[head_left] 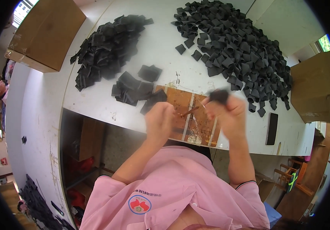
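Observation:
My left hand (159,123) is closed above the left edge of a brown board (176,100) on the white table. A thin brown stick-like piece (190,111) shows beside its fingertips; whether it is held or lies on the board I cannot tell. My right hand (230,117), smeared by motion, is raised over the board's right side. A small black piece (219,96) of sheet material is in its grip, and a thin pale sliver shows near the fingertips. Loose flat black pieces (130,89) lie just beyond my left hand.
A heap of flat black pieces (107,48) lies far left, a larger heap of curled black pieces (238,50) far right. Cardboard boxes (46,32) stand at both sides. A dark phone (272,128) lies at the right edge. Other people are at the far left.

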Available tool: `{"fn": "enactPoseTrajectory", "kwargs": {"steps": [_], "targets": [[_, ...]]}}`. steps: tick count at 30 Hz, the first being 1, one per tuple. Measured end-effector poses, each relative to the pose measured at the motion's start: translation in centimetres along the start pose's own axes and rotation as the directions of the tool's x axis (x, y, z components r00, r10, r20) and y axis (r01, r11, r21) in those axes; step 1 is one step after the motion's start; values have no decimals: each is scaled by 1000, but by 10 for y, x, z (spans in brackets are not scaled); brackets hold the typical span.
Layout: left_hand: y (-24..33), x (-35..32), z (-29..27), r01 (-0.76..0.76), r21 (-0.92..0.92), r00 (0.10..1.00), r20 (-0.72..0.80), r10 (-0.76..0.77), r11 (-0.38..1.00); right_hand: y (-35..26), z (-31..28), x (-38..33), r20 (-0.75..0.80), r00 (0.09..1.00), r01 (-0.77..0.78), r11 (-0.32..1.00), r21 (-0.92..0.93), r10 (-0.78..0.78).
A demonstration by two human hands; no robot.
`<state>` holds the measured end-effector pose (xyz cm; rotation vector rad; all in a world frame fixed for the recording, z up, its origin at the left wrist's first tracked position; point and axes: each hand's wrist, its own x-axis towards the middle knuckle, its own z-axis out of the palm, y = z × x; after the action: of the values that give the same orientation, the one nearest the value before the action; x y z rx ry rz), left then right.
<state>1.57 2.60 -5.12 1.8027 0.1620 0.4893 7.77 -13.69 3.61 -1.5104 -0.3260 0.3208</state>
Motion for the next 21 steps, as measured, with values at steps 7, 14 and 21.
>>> {"fn": "enactPoseTrajectory", "kwargs": {"steps": [7, 14, 21], "targets": [[-70, 3, -25, 124, 631, 974, -226, 29, 766, 39, -9, -4, -251, 963, -99, 995, 23, 101], [-91, 3, -49, 198, 719, 979, -113, -168, 666, 71, 28, -49, 112, 956, -233, 934, -270, 271], [-17, 7, -41, 206, 276, 966, 97, -240, 939, 72, 55, -38, 20, 994, -93, 915, -392, 109]]}}
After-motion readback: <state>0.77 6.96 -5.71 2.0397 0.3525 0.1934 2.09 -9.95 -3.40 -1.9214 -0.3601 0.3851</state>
